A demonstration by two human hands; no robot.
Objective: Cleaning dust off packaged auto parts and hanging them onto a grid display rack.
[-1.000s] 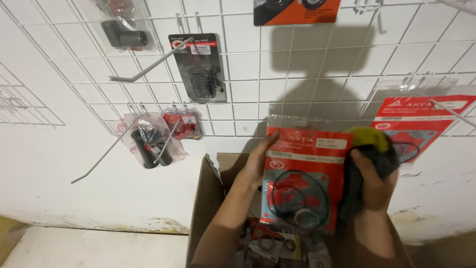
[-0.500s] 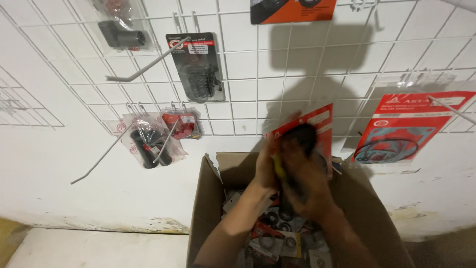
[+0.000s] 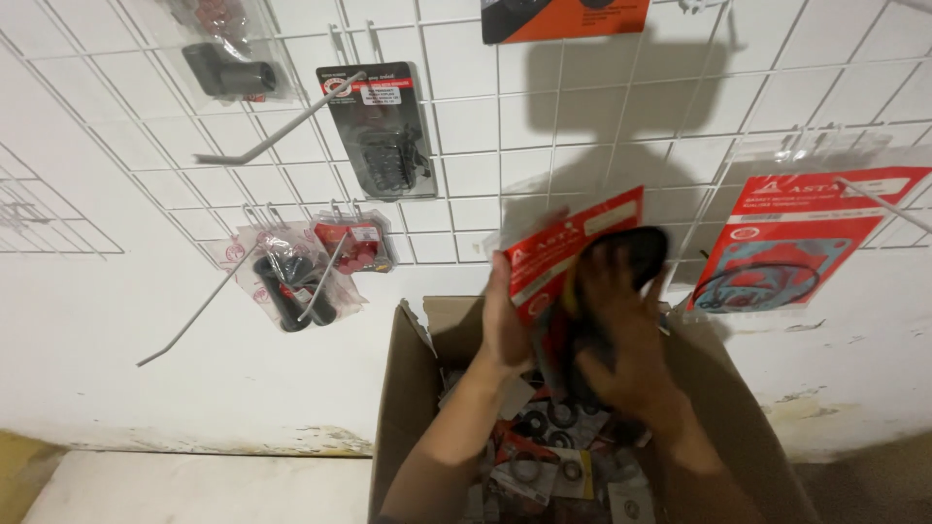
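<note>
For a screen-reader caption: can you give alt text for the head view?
Two hands, left hand and right hand, hold a red packet and a dark cloth over an open cardboard box of packets, below a white wire grid hung with packaged parts.

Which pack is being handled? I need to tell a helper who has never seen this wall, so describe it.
Start at the white wire grid on the wall, then drop to the open cardboard box below it. Just above the box, the left hand and right hand hold a red-topped pack; unlike its neighbours, it hangs on no hook.
</note>
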